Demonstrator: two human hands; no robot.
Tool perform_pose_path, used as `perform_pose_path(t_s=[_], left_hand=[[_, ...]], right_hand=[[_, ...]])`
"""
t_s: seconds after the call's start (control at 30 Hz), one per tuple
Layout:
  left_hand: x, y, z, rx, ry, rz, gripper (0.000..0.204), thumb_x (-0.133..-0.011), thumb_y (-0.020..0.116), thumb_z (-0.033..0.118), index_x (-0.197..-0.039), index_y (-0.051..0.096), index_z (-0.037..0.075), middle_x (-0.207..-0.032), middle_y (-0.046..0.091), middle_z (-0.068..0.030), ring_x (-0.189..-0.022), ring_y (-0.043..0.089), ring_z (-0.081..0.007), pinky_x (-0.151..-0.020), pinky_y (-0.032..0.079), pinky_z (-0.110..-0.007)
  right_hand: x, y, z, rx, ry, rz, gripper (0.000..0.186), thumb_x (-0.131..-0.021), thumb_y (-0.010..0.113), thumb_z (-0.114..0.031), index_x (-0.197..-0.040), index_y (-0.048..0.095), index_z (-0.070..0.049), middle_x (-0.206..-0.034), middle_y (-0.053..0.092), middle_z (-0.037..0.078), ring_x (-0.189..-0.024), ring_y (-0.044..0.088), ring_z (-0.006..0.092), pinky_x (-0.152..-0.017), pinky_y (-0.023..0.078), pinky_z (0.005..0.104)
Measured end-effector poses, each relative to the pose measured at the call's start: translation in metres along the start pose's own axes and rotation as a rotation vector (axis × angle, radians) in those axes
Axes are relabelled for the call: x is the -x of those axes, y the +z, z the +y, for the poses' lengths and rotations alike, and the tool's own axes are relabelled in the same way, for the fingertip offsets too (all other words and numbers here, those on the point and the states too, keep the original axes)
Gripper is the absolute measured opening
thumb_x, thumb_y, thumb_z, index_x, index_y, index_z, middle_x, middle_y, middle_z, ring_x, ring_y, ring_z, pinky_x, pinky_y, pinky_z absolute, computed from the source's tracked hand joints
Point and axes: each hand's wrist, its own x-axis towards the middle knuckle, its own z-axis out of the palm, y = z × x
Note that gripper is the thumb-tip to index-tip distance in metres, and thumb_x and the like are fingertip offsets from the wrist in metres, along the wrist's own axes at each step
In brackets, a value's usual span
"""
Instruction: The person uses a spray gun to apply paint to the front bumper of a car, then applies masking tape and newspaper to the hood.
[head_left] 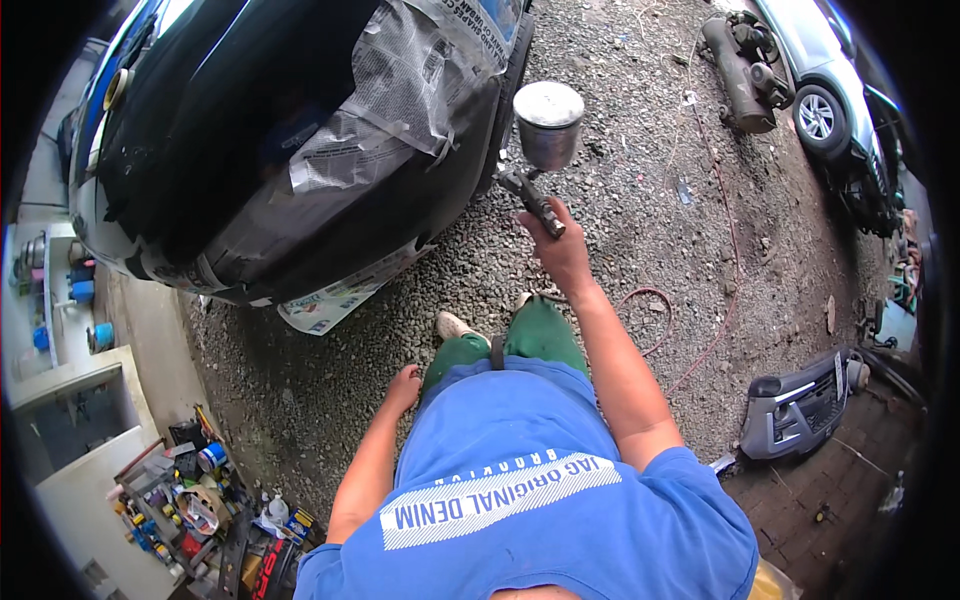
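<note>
My right hand is wrapped round the handle of a spray gun, held out in front of me. A round metal paint cup sits on top of the gun with its lid on. To the left of the gun stands a black car. Its rounded end has newspaper taped over part of it, and a dull greyish patch shows on the lower panel. More paper hangs along the lower edge. My left hand hangs by my left thigh, fingers loosely curled in with nothing visible in them.
A thin red hose trails over the gravel on my right. Farther off are an air compressor tank and a silver car. A detached grey bumper lies at right. Cluttered tools and bottles fill the lower left.
</note>
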Motion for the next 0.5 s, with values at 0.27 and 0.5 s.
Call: perform_pose_path(t_s=[0.27, 0.5], left_hand=[[-0.01, -0.005, 0.011, 0.006, -0.097, 0.101, 0.044, -0.094, 0.055, 0.026, -0.132, 0.059, 0.003, -0.128, 0.065, -0.0214, -0.12, 0.062, -0.0325, -0.102, 0.048, -0.041], [0.0, 0.083, 0.093, 0.086, -0.035, 0.09, 0.04, -0.098, 0.052, 0.033, -0.117, 0.064, 0.0, -0.114, 0.069, -0.0214, -0.109, 0.065, -0.0368, -0.093, 0.049, -0.044]], right_hand=[[-0.06, -0.056, -0.009, 0.093, 0.016, -0.07, 0.041, -0.091, 0.076, -0.038, -0.115, 0.065, -0.006, -0.076, 0.067, 0.004, -0.068, 0.056, 0.0091, -0.064, 0.048, 0.0306], [-0.133, -0.077, -0.002, 0.088, 0.059, -0.157, 0.049, -0.09, 0.075, -0.043, -0.123, 0.065, -0.009, -0.083, 0.071, 0.014, -0.07, 0.064, 0.0202, -0.069, 0.05, 0.0365]])
